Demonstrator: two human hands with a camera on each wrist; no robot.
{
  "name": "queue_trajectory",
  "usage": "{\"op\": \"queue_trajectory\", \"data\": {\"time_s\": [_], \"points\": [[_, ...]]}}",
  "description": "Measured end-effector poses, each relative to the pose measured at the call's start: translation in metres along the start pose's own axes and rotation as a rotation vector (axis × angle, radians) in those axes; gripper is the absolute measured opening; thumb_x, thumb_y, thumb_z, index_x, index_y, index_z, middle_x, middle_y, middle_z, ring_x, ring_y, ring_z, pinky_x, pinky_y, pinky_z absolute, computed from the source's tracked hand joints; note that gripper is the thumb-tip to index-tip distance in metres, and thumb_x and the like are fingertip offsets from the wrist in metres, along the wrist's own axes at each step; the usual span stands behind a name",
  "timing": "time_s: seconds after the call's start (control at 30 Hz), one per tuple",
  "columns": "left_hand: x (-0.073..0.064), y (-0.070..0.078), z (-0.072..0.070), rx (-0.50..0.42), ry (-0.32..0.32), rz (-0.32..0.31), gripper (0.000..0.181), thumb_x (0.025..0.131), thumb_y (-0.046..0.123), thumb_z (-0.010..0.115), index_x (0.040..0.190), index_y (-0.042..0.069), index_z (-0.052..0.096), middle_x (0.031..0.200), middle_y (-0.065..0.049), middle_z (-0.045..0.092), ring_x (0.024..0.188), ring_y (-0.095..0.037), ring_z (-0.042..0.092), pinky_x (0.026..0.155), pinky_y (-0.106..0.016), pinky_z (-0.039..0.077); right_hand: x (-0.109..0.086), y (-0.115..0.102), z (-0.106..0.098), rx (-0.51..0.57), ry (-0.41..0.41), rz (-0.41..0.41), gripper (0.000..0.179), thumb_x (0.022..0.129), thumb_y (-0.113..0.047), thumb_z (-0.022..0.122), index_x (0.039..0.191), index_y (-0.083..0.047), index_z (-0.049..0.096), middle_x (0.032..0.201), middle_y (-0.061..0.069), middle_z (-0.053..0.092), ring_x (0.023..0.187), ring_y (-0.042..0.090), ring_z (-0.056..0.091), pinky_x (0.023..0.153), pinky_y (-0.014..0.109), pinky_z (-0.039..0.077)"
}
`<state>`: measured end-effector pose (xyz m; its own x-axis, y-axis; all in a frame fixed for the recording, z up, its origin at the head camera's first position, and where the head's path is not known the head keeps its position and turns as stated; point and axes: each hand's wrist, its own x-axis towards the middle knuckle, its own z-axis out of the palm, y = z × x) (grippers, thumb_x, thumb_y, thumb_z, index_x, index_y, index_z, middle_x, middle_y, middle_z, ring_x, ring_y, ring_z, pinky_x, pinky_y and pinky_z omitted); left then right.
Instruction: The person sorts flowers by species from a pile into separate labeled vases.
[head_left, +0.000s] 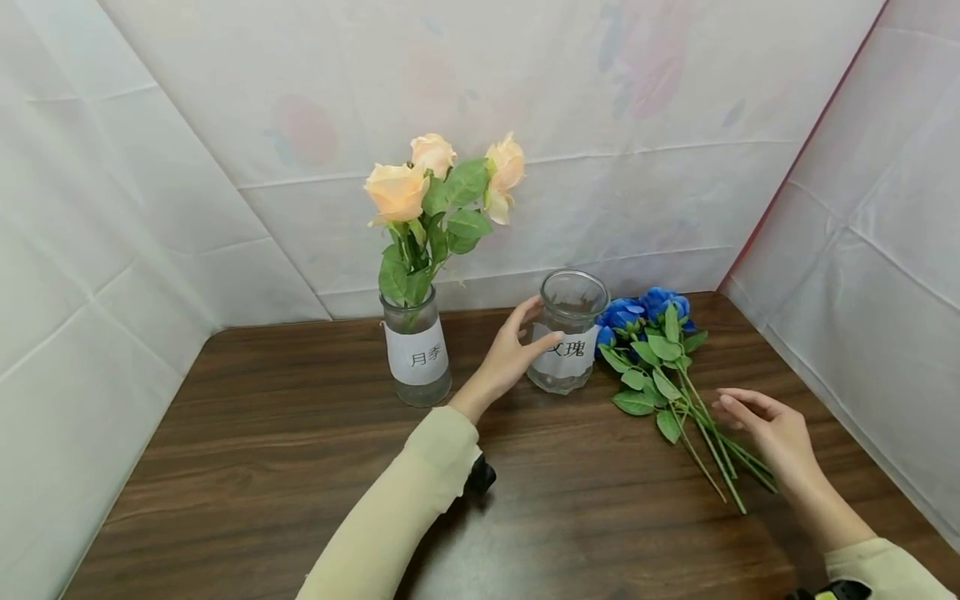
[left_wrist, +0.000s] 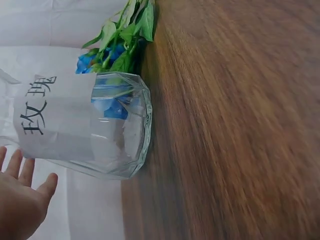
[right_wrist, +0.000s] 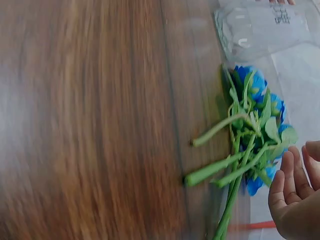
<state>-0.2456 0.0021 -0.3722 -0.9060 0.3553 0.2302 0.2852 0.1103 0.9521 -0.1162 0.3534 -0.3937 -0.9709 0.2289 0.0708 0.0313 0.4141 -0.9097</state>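
A short, wide glass vase (head_left: pixel 558 382) with a white paper label stands upright near the back of the table. Beside its left side is my left hand (head_left: pixel 517 343), thumb and fingers apart; the left wrist view shows the same hand (left_wrist: pixel 22 200) with its fingertips near the labelled wall. Several blue artificial flowers (head_left: pixel 663 304) lie to the right of this vase, their green stems (head_left: pixel 712 450) pointing toward the front right. Over those stems my right hand (head_left: pixel 772 429) hovers with loosely bent fingers, and nothing shows in its grasp.
A narrower labelled glass vase (head_left: pixel 420 367) stands to the left, holding peach roses (head_left: pixel 397 192) with green leaves. All this is on a dark wooden table (head_left: pixel 285 467). White cloth (head_left: pixel 300 150) hangs behind the table and along both sides.
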Motion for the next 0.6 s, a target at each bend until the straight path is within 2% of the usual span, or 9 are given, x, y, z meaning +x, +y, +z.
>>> {"op": "queue_trajectory", "data": {"time_s": [0.23, 0.47, 0.53, 0.6], "points": [[0.015, -0.004, 0.004, -0.014, -0.001, -0.035, 0.071, 0.093, 0.026, 0.071, 0.153, 0.011, 0.037, 0.148, -0.007, 0.045, 0.137, -0.022, 0.040, 0.112, -0.043, 0.033, 0.010, 0.010, -0.005, -0.007, -0.037, 0.035, 0.036, 0.098, -0.031, 0.064, 0.124, -0.006, 0.068, 0.090, -0.021, 0.071, 0.081, -0.001, 0.067, 0.069, 0.017, 0.052], [0.024, -0.007, 0.002, 0.014, -0.021, -0.023, 0.064, 0.092, 0.027, 0.074, 0.148, 0.020, 0.046, 0.146, 0.000, 0.049, 0.135, -0.018, 0.043, 0.112, -0.041, 0.034, 0.024, 0.021, -0.002, -0.080, -0.089, 0.057, 0.053, 0.098, -0.035, 0.064, 0.131, 0.005, 0.060, 0.096, -0.027, 0.063, 0.083, -0.002, 0.064, 0.071, 0.019, 0.054], [0.025, -0.008, 0.002, 0.016, -0.030, -0.013, 0.063, 0.091, 0.026, 0.074, 0.148, 0.020, 0.046, 0.146, 0.001, 0.049, 0.136, -0.017, 0.043, 0.112, -0.042, 0.034, 0.029, 0.025, -0.002, -0.116, -0.109, 0.066, 0.057, 0.098, -0.037, 0.063, 0.134, 0.006, 0.057, 0.105, -0.018, 0.065, 0.084, -0.004, 0.063, 0.072, 0.020, 0.054], [0.026, -0.008, 0.002, 0.016, -0.034, -0.008, 0.063, 0.092, 0.026, 0.074, 0.148, 0.021, 0.047, 0.146, 0.001, 0.050, 0.135, -0.017, 0.044, 0.112, -0.042, 0.034, 0.033, 0.028, -0.002, -0.145, -0.134, 0.072, 0.060, 0.099, -0.039, 0.062, 0.137, 0.007, 0.054, 0.116, -0.003, 0.066, 0.085, -0.006, 0.061, 0.073, 0.022, 0.055]]}}
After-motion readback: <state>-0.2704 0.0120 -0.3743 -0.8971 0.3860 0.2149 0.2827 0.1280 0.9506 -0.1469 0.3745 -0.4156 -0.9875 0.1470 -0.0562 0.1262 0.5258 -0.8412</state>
